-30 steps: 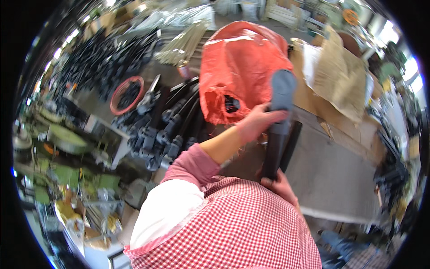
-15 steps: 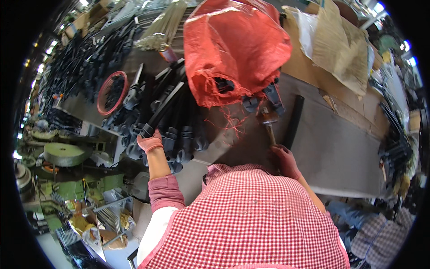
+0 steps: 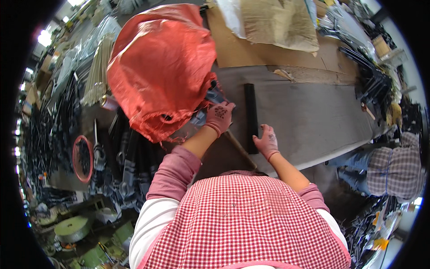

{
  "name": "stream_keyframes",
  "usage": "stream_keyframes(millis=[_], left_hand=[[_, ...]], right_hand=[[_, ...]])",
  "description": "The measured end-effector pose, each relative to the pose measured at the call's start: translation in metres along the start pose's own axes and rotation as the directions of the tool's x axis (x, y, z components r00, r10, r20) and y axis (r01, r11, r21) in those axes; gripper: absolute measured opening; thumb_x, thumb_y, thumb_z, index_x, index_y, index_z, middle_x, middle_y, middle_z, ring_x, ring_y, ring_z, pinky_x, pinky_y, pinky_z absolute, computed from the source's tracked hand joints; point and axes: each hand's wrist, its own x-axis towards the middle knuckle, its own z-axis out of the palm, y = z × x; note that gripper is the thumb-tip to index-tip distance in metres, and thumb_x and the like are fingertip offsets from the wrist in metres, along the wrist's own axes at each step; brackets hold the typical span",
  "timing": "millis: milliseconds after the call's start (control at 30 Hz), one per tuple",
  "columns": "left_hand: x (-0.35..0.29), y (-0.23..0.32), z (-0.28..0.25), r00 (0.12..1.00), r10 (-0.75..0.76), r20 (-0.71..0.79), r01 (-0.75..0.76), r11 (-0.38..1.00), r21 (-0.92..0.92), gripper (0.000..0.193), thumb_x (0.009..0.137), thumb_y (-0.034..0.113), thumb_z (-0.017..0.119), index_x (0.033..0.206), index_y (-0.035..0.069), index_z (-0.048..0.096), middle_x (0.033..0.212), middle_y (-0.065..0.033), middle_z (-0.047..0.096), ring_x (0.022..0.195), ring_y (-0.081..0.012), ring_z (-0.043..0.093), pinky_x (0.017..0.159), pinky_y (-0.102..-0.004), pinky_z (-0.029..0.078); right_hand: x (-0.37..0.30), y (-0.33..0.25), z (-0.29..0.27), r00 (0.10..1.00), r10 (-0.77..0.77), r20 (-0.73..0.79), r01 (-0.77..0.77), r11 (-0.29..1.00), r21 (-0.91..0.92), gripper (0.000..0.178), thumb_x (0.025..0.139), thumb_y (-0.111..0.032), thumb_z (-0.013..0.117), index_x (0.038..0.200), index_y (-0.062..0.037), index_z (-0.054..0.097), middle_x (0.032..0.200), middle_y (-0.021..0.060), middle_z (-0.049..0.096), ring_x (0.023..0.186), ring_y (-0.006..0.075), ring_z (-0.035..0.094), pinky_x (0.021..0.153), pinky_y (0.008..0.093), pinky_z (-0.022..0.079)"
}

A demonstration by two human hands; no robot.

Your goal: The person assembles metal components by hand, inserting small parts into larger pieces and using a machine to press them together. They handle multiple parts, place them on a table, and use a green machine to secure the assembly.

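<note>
My left hand (image 3: 219, 117), in a pink glove, has its fingers closed at a grey plastic fitting (image 3: 214, 95) by the torn edge of a red woven sack (image 3: 163, 71). Its fingertips are partly hidden against the fitting. A hammer's wooden handle (image 3: 241, 150) slants across the table below that hand; the hammer's head is out of sight. Upright in the picture lies a black tube (image 3: 251, 116). Beside its near end is my right hand (image 3: 267, 143), also gloved, open with thumb and fingers apart. The thumb is at the tube's edge; whether it touches, I cannot tell.
Left of the sack are black tubes with grey fittings (image 3: 127, 175), a pink-rimmed basket (image 3: 83, 159) and a can (image 3: 109, 102). Cardboard (image 3: 251, 49) covers the table's far side. More black parts (image 3: 371, 80) lie far right. A person in a checked garment (image 3: 394, 166) is at right.
My left hand has left a black tube in the pile and moved right to the sack's edge. My right hand has let go of the hammer, now lying down. The view has turned right.
</note>
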Motion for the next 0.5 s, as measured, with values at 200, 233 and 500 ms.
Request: stream_keyframes(millis=[200,233,500], left_hand=[[0.078,-0.010,0.015,0.978,0.194,-0.071,-0.104,0.756,0.646,0.034,0.087,0.018,0.050,0.119,0.011,0.060,0.120,-0.0116,0.059,0.122,-0.0287,0.048,0.113,-0.0489,0.027],[0.085,-0.020,0.012,0.971,0.221,-0.093,-0.116,0.773,0.624,0.031,0.087,0.018,0.051,0.115,0.011,0.062,0.117,-0.0112,0.061,0.121,-0.0284,0.049,0.112,-0.0485,0.028],[0.022,-0.080,-0.048,0.960,0.267,0.083,-0.275,0.847,0.455,0.011,0.079,0.017,0.059,0.082,0.013,0.070,0.094,-0.0088,0.067,0.108,-0.0254,0.057,0.114,-0.0468,0.029]], right_hand=[[0.068,-0.032,-0.012,0.989,-0.146,-0.008,0.145,0.968,0.206,0.038,0.090,-0.023,0.062,0.122,-0.0038,0.056,0.121,0.0193,0.059,0.113,0.0382,0.058,0.097,0.0447,0.048],[0.094,-0.038,-0.008,0.986,-0.156,-0.054,0.165,0.951,0.263,0.033,0.091,-0.019,0.061,0.119,-0.0005,0.057,0.119,0.0210,0.061,0.112,0.0390,0.058,0.096,0.0439,0.048],[0.153,-0.095,0.027,0.919,-0.094,0.383,0.136,0.987,-0.083,0.067,0.074,-0.047,0.075,0.123,-0.0040,0.059,0.125,0.0189,0.061,0.117,0.0342,0.060,0.101,0.0407,0.048]])
